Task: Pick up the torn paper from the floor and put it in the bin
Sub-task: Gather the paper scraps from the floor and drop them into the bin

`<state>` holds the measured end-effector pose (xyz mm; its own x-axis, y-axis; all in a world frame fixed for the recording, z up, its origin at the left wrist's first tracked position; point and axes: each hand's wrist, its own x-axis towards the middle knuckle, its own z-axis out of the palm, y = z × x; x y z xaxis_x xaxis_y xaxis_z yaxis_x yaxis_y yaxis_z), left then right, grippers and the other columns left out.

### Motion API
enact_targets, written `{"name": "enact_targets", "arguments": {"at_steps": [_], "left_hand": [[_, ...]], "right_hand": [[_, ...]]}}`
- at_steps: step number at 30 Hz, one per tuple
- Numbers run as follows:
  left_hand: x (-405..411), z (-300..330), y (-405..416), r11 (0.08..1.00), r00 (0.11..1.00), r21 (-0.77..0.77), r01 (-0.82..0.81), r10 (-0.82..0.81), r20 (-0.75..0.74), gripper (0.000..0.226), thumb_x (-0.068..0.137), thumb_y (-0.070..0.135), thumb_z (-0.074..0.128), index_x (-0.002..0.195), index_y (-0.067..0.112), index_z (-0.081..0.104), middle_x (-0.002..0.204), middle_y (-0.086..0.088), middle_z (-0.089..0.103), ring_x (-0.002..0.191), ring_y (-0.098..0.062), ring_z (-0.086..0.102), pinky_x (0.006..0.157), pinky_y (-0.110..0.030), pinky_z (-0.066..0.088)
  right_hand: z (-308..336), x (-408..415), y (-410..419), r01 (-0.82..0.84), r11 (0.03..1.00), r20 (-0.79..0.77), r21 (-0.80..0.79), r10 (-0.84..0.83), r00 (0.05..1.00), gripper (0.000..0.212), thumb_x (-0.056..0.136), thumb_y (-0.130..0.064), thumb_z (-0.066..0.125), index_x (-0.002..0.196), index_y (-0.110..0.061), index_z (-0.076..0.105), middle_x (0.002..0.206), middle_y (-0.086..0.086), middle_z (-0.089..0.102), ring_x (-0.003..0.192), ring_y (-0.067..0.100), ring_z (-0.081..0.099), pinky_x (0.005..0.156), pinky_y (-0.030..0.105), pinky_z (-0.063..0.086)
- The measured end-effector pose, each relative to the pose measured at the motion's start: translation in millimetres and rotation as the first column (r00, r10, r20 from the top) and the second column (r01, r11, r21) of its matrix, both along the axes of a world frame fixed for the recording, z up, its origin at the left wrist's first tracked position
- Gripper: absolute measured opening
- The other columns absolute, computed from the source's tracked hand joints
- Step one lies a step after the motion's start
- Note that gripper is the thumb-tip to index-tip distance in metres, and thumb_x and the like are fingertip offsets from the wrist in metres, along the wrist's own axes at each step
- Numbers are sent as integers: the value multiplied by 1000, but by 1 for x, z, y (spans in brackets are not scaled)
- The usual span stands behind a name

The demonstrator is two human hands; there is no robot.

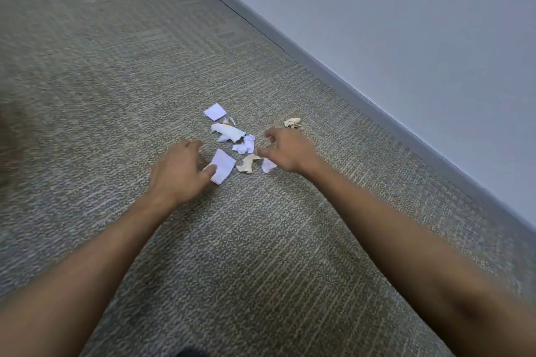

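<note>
Torn paper [229, 136] lies scattered on the carpet floor [116, 66] near the wall; no bin shows. Your left hand [177, 174] pinches a flat white piece [222, 166]; your right hand [285, 151] reaches with loosely curled fingers. Gather scraps inward first.

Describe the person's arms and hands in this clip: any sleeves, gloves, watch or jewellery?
Both forearms are bare for their whole visible length, with no sleeves showing. The left hand and right hand wear no gloves, and no watch, bracelet or ring is visible on either wrist or on the fingers that show. The frame is slightly blurred, so very fine details cannot be ruled out.
</note>
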<state>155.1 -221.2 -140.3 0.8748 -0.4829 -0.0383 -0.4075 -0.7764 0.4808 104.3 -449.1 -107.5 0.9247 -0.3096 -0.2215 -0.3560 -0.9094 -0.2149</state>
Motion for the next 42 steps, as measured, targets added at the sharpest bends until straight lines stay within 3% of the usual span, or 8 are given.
{"name": "enact_targets", "arguments": {"at_steps": [4,7,12,15,20,27,32,42], "left_hand": [[5,-18,-25,992,998,124,-11,19,-68,67,85,52,64,130,5,47,129,-17,51,121,-37,47,90,-48,45],[8,-27,-34,991,999,136,0,7,-50,59,82,49,69,120,7,54,123,-16,51,116,-35,48,87,-45,45],[11,-37,-39,996,994,-72,-43,35,-101,22,77,25,78,90,11,66,97,-13,60,93,-34,58,74,-37,45],[16,-40,-42,986,986,-140,-87,64,-156,31,79,20,77,62,13,52,80,-7,53,81,-33,56,65,-34,36],[40,-46,-45,987,995,-157,37,-52,-88,25,84,23,72,105,9,72,137,-11,48,133,-30,35,111,-47,32],[76,-36,-57,912,923,165,376,-384,18,21,91,29,58,101,18,72,163,-4,15,150,-27,-5,117,-54,11],[87,-42,-66,901,909,129,414,-416,-15,33,95,26,58,127,20,64,155,0,35,148,-25,17,119,-51,14],[79,-41,-52,909,876,126,396,-416,243,22,90,18,58,105,12,72,113,-7,70,111,-29,59,84,-45,52]], "right_hand": [[-26,-7,3,20,997,-85,-72,-26,996,67,80,-79,48,106,-18,56,90,0,58,89,22,58,82,41,48],[-38,-8,8,39,997,-51,-73,-43,998,72,77,-83,45,106,-19,57,100,0,60,92,21,57,84,41,50],[-50,-3,14,75,997,58,-5,-74,996,57,79,-72,57,102,-20,60,100,0,62,90,19,58,73,34,47],[-58,2,13,179,963,68,200,-196,978,47,77,-60,70,103,-22,60,93,-4,61,86,15,58,76,35,48],[-60,7,4,255,775,-6,579,-309,951,39,74,-32,83,100,-17,59,82,-3,56,70,12,52,64,29,45],[-59,13,0,51,940,148,337,-107,983,40,72,-43,79,101,-24,58,127,-2,48,110,15,49,89,33,42],[-56,27,3,-3,947,119,320,-37,992,42,72,-46,79,101,-24,57,112,-5,56,99,13,53,78,31,42],[-59,40,6,-4,911,139,412,-58,989,37,68,-35,86,94,-22,63,106,-1,61,97,18,57,83,35,48]]}}
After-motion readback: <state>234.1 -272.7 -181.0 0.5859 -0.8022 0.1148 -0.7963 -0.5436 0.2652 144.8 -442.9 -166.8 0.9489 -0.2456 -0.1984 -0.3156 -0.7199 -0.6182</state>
